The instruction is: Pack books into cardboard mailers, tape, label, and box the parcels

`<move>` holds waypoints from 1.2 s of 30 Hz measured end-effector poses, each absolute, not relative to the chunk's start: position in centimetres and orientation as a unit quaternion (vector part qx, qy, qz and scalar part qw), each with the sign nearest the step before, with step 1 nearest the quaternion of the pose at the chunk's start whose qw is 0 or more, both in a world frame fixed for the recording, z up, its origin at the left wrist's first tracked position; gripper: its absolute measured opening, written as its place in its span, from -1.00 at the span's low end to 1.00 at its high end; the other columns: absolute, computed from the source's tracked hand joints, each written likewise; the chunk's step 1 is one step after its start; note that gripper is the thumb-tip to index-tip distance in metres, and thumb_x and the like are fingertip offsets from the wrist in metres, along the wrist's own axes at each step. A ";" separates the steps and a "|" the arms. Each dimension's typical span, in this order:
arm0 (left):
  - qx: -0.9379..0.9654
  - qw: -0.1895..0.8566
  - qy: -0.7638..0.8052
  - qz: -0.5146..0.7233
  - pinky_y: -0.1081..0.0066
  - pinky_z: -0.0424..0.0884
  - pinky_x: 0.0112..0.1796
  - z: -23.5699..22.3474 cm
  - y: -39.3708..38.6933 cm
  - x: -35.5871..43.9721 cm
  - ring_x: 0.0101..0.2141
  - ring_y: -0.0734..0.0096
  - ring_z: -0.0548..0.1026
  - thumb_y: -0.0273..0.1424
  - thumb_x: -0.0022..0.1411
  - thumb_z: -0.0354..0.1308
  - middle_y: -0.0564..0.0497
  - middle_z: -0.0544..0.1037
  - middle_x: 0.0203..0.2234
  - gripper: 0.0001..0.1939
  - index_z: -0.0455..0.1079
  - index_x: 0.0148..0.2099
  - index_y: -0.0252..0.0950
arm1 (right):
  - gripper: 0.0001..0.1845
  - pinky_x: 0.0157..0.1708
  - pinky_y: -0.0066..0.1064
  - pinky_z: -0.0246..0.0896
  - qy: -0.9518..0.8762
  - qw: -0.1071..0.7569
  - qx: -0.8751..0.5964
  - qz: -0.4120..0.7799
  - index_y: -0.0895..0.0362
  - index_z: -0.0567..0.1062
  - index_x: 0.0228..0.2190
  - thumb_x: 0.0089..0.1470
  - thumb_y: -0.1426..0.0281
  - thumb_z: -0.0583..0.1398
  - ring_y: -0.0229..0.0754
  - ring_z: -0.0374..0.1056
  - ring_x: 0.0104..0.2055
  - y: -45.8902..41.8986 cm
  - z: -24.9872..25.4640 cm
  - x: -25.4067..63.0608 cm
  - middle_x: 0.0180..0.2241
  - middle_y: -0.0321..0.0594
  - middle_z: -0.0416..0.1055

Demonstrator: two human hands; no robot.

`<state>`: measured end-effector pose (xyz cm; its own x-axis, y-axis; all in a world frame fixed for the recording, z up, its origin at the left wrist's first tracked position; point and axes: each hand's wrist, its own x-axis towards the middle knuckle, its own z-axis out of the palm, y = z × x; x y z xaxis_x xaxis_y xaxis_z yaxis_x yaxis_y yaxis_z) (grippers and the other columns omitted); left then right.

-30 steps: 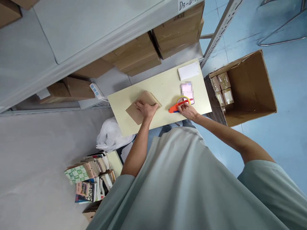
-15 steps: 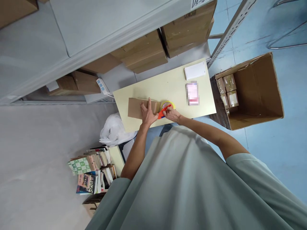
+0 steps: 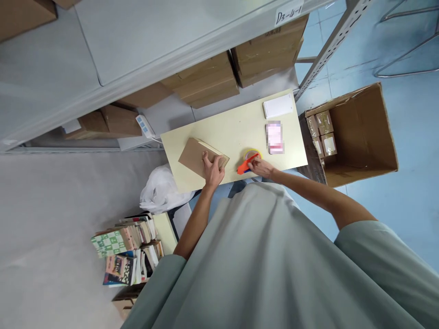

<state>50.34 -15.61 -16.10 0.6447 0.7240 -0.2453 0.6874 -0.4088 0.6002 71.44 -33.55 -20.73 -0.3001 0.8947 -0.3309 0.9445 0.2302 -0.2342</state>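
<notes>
A small brown cardboard box (image 3: 192, 156) lies slanted on the cream table (image 3: 219, 119). My left hand (image 3: 213, 171) grips its near right part, with the fingers bent over the top. Farther right, my right hand (image 3: 262, 167) is closed around an orange tape dispenser (image 3: 244, 167) carrying a yellow-edged roll of tape (image 3: 253, 152). A gap of bare tabletop separates the dispenser from the box.
On the table's right part lie a white box (image 3: 277, 106) and a blurred pink item (image 3: 274, 136). A large open carton (image 3: 363, 132) holding several small taped boxes stands to the right. Shelving with cartons (image 3: 212, 77) runs behind; a white plastic bag (image 3: 161, 189) and books (image 3: 137, 233) are at left.
The tape dispenser has moved right, away from the box, in my right hand. The box has turned askew, and my left hand's spread fingers have curled onto it.
</notes>
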 end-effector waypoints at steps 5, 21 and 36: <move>0.840 0.350 0.414 0.038 -0.18 -0.32 0.54 -16.0 -15.9 50.3 0.60 -0.38 -0.26 -0.62 0.17 0.32 -0.27 0.05 0.56 -0.53 0.57 0.12 -0.25 | -0.35 0.20 -0.06 0.17 0.728 0.130 0.657 -0.147 0.54 0.37 0.30 0.33 0.70 -0.18 0.10 0.58 -0.13 -33.7 -20.1 77.4 -0.10 0.20 0.67; 0.881 0.231 0.409 -0.049 -0.18 -0.12 0.54 -15.7 -16.9 50.3 0.62 -0.21 -0.20 -0.67 0.18 0.29 -0.26 -0.04 0.60 -0.48 0.49 0.18 -0.28 | -0.48 0.34 0.08 0.07 0.668 0.062 0.692 -0.266 0.49 0.55 0.14 0.31 0.66 -0.04 0.17 0.63 -0.07 -22.5 -17.9 67.9 -0.03 0.30 0.67; 0.886 0.243 0.392 -0.041 -0.14 -0.18 0.56 -15.9 -16.2 49.4 0.64 -0.12 -0.23 -0.63 0.19 0.20 -0.19 0.00 0.64 -0.47 0.52 0.20 -0.28 | -0.51 0.28 -0.06 0.06 0.622 0.105 0.730 -0.262 0.41 0.58 0.15 0.52 0.37 0.00 0.12 0.60 -0.03 -22.6 -15.6 66.7 0.04 0.36 0.63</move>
<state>49.36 -16.22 -15.92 0.6889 0.6754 -0.2630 0.7152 -0.5745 0.3979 66.70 -22.65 -15.61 0.0877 0.8538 -0.5132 0.9636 -0.2034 -0.1737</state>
